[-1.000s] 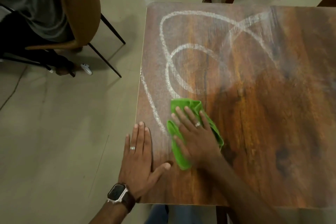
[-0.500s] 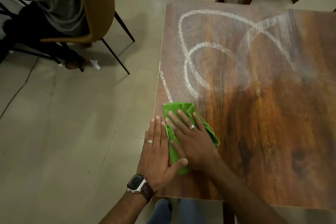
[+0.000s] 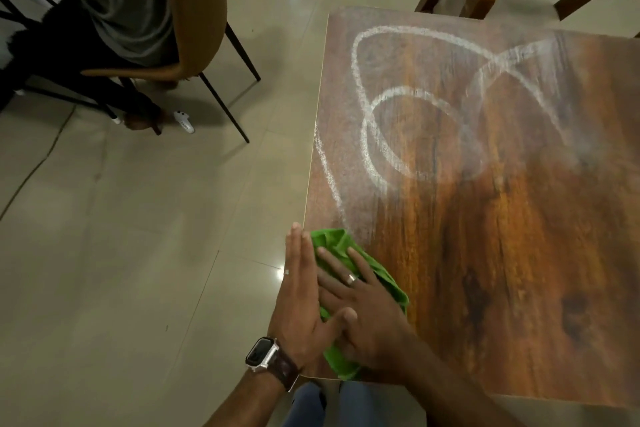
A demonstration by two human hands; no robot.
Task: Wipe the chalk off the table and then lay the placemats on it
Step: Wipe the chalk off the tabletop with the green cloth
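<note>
The green cloth (image 3: 360, 274) has been dragged to the counter's (image 3: 519, 253) left edge, pressed flat under the right hand (image 3: 367, 308), fingers spread; the left hand (image 3: 301, 298), fingers together, is cupped at the edge. Chalk loops (image 3: 381, 135) remain; no placemats are seen.

No words, labels, brands or numbers can be read here. The chalk marks (image 3: 391, 135) on the table (image 3: 519, 253), up and away from the hands, are looping lines, not letters or figures. The watch (image 3: 262, 354) on the left wrist shows a dark face with nothing legible. A small white object (image 3: 183, 121) on the floor carries a mark too small to read.
</note>
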